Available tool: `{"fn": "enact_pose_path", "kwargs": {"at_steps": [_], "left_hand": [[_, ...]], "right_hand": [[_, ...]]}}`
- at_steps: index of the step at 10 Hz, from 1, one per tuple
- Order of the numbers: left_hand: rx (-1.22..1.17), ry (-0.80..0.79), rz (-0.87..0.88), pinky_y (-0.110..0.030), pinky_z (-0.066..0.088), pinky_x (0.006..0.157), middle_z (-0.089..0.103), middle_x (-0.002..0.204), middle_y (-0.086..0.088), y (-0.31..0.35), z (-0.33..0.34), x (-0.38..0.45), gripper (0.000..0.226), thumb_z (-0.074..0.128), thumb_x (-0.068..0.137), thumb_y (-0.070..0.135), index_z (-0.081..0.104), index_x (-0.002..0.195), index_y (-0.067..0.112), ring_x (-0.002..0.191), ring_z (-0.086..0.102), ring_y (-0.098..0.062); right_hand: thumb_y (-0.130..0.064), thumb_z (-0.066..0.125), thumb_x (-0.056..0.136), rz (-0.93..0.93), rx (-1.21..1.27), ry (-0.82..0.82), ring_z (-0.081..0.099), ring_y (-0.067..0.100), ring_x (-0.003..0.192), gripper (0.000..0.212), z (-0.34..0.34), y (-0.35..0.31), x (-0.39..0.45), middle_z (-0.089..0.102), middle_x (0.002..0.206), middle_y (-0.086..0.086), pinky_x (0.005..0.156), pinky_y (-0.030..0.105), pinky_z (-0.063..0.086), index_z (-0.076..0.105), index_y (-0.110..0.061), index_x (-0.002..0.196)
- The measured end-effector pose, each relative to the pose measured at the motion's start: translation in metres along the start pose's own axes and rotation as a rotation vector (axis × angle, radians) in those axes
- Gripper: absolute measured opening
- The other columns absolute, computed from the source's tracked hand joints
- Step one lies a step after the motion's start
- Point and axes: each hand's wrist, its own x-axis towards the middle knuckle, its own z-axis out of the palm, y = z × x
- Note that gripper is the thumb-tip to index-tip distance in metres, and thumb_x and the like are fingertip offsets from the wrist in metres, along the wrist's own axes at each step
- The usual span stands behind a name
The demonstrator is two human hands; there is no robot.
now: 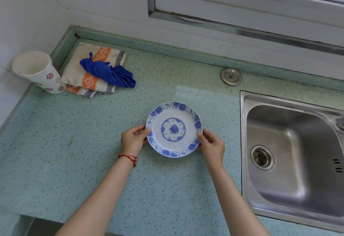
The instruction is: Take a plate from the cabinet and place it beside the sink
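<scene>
A round white plate (174,116) with a blue flower border and a blue centre ring is on or just above the green speckled countertop (167,189), left of the steel sink (290,161). My left hand (133,139) grips its left rim, thumb on top. My right hand (212,144) grips its right rim the same way. A red string bracelet is on my left wrist. No cabinet is in view.
A white cup with red patterns (39,72) stands in the far left corner. Next to it lies a folded orange-striped towel (93,72) with a blue cloth (109,72) on top. A round metal cap (231,75) sits behind the sink. A window frame runs above.
</scene>
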Motion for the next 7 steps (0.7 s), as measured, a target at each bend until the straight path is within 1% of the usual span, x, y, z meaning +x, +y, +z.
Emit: {"fn": "enact_pose_path", "kwargs": {"at_steps": [2,3,4,5,6,7], "left_hand": [[-0.020,0.016,0.035,-0.015,0.055,0.052,0.063,0.097,-0.014,0.000,-0.001,-0.011,0.031,0.063,0.079,-0.001,0.059,0.109,-0.007,0.052,0.065,0.003],[0.028,0.023,0.073,-0.016,0.056,0.056,0.066,0.097,-0.015,-0.001,-0.006,-0.018,0.028,0.062,0.081,0.003,0.061,0.108,-0.004,0.060,0.067,-0.005],[0.169,0.062,0.153,-0.031,0.059,0.072,0.070,0.098,-0.014,-0.001,-0.010,-0.026,0.024,0.062,0.083,0.012,0.065,0.105,0.003,0.077,0.065,-0.018],[0.339,0.046,0.274,-0.018,0.050,0.071,0.069,0.098,-0.009,0.005,-0.013,-0.037,0.023,0.059,0.085,0.016,0.066,0.105,0.005,0.083,0.060,-0.015],[0.471,-0.002,0.395,-0.022,0.045,0.075,0.068,0.107,-0.013,0.002,-0.017,-0.045,0.025,0.058,0.086,0.016,0.065,0.107,0.004,0.088,0.060,-0.018],[0.626,-0.051,0.441,-0.031,0.046,0.085,0.064,0.115,-0.016,-0.002,-0.020,-0.055,0.029,0.057,0.087,0.019,0.061,0.113,0.005,0.101,0.060,-0.026]], "right_hand": [[-0.014,0.063,0.084,0.021,0.003,0.031,0.068,0.017,0.077,0.028,-0.002,0.002,-0.006,0.069,0.097,0.011,0.061,0.024,0.059,0.064,-0.003,0.110],[-0.015,0.061,0.086,0.006,-0.038,0.028,0.068,0.016,0.074,0.026,-0.004,0.001,-0.011,0.069,0.096,0.011,0.062,0.025,0.059,0.064,-0.004,0.110],[-0.016,0.059,0.087,-0.011,-0.073,0.027,0.068,0.015,0.076,0.026,-0.005,0.001,-0.019,0.069,0.096,0.010,0.065,0.026,0.059,0.063,-0.006,0.110],[-0.018,0.058,0.087,-0.035,-0.173,0.029,0.067,0.020,0.087,0.028,-0.004,-0.002,-0.029,0.069,0.102,0.010,0.079,0.040,0.058,0.062,-0.010,0.114],[-0.021,0.057,0.088,-0.126,-0.285,0.009,0.064,0.017,0.092,0.030,-0.006,-0.005,-0.043,0.069,0.107,0.007,0.078,0.032,0.053,0.061,-0.011,0.116],[-0.022,0.054,0.090,-0.192,-0.408,-0.015,0.059,0.012,0.089,0.031,-0.009,-0.011,-0.060,0.066,0.114,0.004,0.072,0.021,0.044,0.058,-0.011,0.119]]}}
